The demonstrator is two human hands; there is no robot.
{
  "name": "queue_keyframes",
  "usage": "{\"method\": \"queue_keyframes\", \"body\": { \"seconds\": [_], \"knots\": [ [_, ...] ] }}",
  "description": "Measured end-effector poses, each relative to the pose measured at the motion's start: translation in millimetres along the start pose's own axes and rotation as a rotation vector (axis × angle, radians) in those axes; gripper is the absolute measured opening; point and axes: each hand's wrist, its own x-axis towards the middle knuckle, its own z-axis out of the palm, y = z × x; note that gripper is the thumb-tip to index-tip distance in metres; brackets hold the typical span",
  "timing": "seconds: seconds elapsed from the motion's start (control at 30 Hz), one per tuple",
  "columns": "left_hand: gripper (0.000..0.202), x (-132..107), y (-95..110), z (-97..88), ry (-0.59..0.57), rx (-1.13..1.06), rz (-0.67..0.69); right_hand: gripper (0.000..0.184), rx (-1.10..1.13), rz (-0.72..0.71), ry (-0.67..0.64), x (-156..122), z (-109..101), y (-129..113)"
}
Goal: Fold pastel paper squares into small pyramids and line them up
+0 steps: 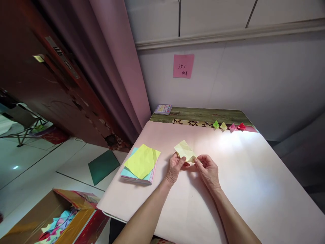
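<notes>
Forearms point(147, 213) nearest; left hand point(174, 166) and right hand point(208, 171) pinch pale-yellow paper point(185, 150) (visibly creased) along near side. Probably best: even pressure, edges aligned.

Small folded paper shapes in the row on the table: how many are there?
4, left to right near the far edge: green shape, yellow shape, pink shape, red shape. None seems hidden.
</notes>
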Motion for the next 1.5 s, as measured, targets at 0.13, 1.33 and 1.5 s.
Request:
{"method": "queue_keyframes", "body": {
  "seconds": [0.13,1.33,1.5],
  "knots": [
    [0.063,0.7,-2.4,1.9,0.0,-0.026,0.002,0.039,0.052,0.021,0.0,-0.3,0.3,0.5],
    [0.036,6.1,0.2,-5.7,0.225,-0.191,0.031,0.035,-0.118,0.073,-0.397,0.6,-10.8,-13.7],
    [0.043,3.9,0.9,-4.7,0.169,-0.139,0.052,0.035,-0.069,0.07,-0.408,-1.8,-7.9,-13.7]
  ]
}}
